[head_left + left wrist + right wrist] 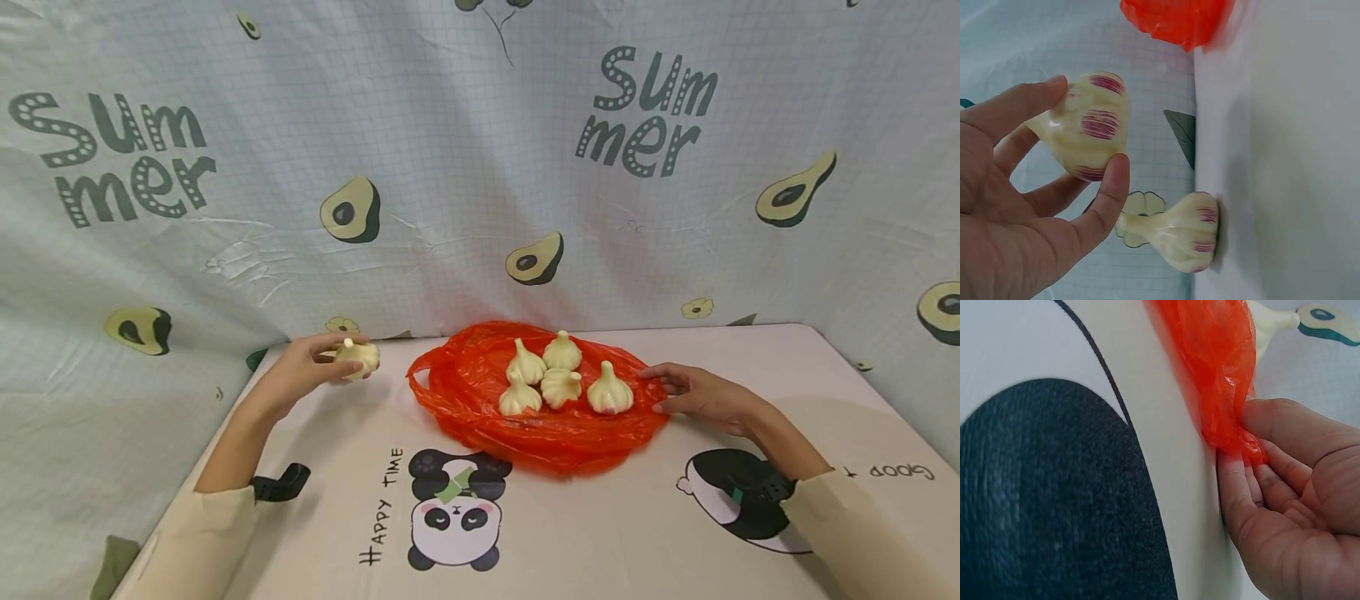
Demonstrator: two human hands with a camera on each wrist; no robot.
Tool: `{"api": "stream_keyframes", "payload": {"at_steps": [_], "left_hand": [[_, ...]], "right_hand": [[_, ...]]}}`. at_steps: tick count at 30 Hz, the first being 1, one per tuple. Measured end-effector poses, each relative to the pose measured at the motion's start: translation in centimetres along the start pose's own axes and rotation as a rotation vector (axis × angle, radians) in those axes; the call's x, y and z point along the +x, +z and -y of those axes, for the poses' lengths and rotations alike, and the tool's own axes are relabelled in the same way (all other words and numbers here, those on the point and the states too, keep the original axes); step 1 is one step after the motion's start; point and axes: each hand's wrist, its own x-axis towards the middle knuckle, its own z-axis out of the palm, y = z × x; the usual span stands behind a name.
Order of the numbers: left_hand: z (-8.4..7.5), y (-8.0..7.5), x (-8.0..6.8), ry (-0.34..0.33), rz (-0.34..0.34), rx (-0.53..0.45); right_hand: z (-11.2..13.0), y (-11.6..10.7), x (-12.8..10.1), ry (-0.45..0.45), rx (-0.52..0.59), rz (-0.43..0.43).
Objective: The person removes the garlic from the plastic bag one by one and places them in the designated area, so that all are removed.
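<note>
My left grip [303,371] is opened to the width of one held garlic bulb [1088,125], with fingertips bearing on its rounded sides. The bulb has a smooth, slightly glossy cream surface, shallow vertical lobes, a tapered neck and streaked magenta patches near the base. It is raised above the desk [600,533], to the left of the red bag [450,392] and apart from it.

A second bulb [1191,234] of the same shape stands neck-up on the desk, near the hanging sheet [450,167]. In the head view it is mostly masked by my left grip, so its exact position is hard to judge.

My right grip [1272,500] is nearly closed and pinches a gathered fold at the right edge of the bag. The bag is thin, translucent, crinkled plastic, spread into a shallow oval with a loop handle [420,375] at its left end. Five bulbs [610,392] sit inside, grouped toward the centre and right, some upright and one tipped.

The desk has a smooth, pale covering with a panda print [456,517]. Behind it, the sheet carries a fine grid texture and avocado motifs.
</note>
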Motion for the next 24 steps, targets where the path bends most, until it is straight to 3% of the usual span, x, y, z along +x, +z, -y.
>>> {"api": "stream_keyframes", "payload": {"at_steps": [11,24], "left_hand": [[2.2,-0.1,2.0,-0.022,0.052,-0.012],[3.2,0.0,3.6,-0.067,0.059,0.012]], "right_hand": [[-0.2,0.0,0.2,0.002,-0.017,-0.006],[-0.3,0.0,0.1,0.003,-0.019,-0.015]]}}
